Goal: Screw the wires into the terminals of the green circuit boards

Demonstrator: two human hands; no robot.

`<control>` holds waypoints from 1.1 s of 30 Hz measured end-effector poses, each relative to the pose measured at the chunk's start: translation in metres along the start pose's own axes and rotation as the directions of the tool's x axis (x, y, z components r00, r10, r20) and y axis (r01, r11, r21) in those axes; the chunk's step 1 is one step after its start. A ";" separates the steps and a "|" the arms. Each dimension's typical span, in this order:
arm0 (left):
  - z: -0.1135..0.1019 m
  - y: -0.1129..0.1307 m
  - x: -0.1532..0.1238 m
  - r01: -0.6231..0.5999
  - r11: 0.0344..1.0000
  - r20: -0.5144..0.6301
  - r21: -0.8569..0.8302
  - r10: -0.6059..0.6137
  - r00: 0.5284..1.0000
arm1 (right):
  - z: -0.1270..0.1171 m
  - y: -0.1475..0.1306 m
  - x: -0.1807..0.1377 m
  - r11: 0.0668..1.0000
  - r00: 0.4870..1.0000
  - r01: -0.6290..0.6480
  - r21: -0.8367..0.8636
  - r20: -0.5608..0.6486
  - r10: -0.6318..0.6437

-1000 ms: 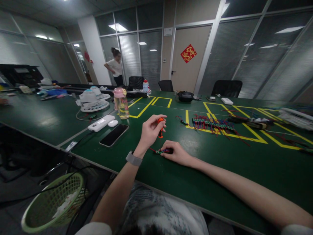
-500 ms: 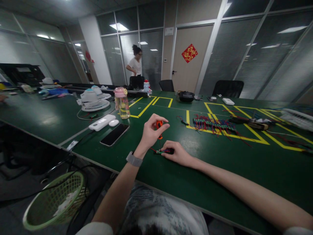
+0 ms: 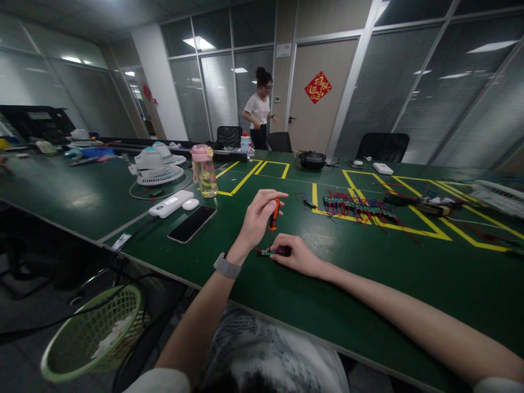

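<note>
My left hand (image 3: 257, 215) is closed around the handle of an orange and black screwdriver (image 3: 274, 218), held upright with its thin shaft pointing down. The shaft meets a small green circuit board (image 3: 266, 252) on the table; its exact contact point is too small to make out. Pinching the board's right end, my right hand (image 3: 295, 255) rests low on the tabletop. Red and blue wires run from the board, and a dark piece sits under my right fingers, partly hidden.
Several wired circuit boards (image 3: 360, 207) lie in a row to the right, within yellow tape. Left of my hands are a phone (image 3: 192, 224), a white power strip (image 3: 172, 204) and a pink-lided bottle (image 3: 203, 172). A green basket (image 3: 57, 357) stands on the floor. A person (image 3: 258, 106) is beyond the table.
My left hand has shifted slightly right and turned on the screwdriver, whose handle now leans a little. My right hand and the board stay put. The person beyond has moved right.
</note>
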State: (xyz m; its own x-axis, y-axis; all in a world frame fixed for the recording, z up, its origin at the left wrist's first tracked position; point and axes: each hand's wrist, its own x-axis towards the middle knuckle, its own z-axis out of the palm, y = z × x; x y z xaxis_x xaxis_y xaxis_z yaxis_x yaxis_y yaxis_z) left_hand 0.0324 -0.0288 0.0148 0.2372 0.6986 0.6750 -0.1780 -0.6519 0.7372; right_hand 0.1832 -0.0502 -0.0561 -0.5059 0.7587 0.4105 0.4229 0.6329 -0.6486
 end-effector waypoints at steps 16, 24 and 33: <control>-0.005 0.020 -0.016 -0.052 0.995 0.016 0.079 0.051 0.999 | 0.001 0.000 -0.001 1.000 1.000 0.010 -0.021 0.012 -0.010; -0.003 0.032 -0.020 -0.071 0.974 0.071 0.217 0.057 0.996 | 0.002 0.002 -0.002 1.000 1.000 0.005 -0.010 -0.009 -0.005; -0.001 0.032 -0.018 -0.205 0.881 0.048 0.426 0.205 0.978 | 0.001 -0.001 -0.002 1.000 1.000 0.006 0.000 -0.009 -0.006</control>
State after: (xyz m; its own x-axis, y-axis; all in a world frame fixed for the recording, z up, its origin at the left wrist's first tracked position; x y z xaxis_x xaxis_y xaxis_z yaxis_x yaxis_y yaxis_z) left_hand 0.0217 -0.0619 0.0268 0.2409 0.5355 0.8094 0.2011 -0.8435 0.4981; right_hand 0.1828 -0.0522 -0.0565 -0.5017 0.7561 0.4202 0.4199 0.6376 -0.6459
